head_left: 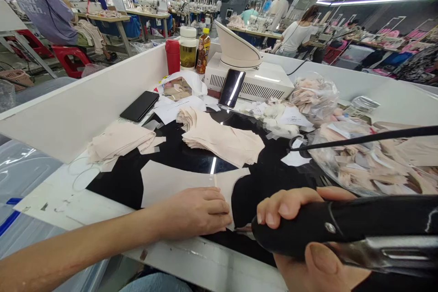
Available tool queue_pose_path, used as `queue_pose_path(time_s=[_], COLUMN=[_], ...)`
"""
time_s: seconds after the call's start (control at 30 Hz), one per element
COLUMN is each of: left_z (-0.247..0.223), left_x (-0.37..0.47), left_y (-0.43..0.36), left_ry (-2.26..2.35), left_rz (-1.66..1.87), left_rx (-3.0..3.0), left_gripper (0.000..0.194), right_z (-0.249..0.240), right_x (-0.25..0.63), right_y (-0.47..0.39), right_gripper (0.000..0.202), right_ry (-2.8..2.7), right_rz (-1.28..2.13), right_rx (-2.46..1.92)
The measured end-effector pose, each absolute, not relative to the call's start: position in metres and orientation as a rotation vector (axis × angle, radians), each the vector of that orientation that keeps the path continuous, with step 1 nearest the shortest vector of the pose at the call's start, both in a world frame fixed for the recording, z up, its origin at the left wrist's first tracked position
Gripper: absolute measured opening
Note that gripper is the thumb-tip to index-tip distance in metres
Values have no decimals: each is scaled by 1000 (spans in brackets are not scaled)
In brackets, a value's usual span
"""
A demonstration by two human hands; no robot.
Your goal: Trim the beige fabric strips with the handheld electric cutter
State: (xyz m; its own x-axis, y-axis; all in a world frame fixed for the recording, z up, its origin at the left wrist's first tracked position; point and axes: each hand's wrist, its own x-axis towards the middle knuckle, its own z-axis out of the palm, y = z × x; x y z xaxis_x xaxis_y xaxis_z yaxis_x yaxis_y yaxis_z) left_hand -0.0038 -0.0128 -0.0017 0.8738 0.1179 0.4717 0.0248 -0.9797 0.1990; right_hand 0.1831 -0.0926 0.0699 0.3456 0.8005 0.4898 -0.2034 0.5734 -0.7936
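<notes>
My left hand rests on a flat, pale pink cut fabric panel, its fingers lying on the cloth and gripping nothing. A narrow strip stands out on the panel just above those fingers. My right hand is wrapped around a thick black hand tool with a metal lever, close to the camera at the lower right. The tool runs out of the frame, so its exact kind cannot be made out. Beyond the panel lies a stack of pale pink cut pieces on the glossy black work surface.
More folded pieces lie at left, beside a black phone. Another phone leans on a white vented machine. Bags of fabric pieces crowd the right, crossed by a black cord. White side walls edge the table.
</notes>
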Motion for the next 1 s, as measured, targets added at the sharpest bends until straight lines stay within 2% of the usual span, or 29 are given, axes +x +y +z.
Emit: queue_pose_path(time_s=[1.0], left_z=[-3], left_x=[-4], left_y=[-12], left_ry=[56], left_rz=[769], left_rx=[2942], left_gripper=[20], right_z=[70], right_x=[177], right_y=[-84], right_gripper=[39], right_ry=[-952], right_rz=[638], right_rx=[-721])
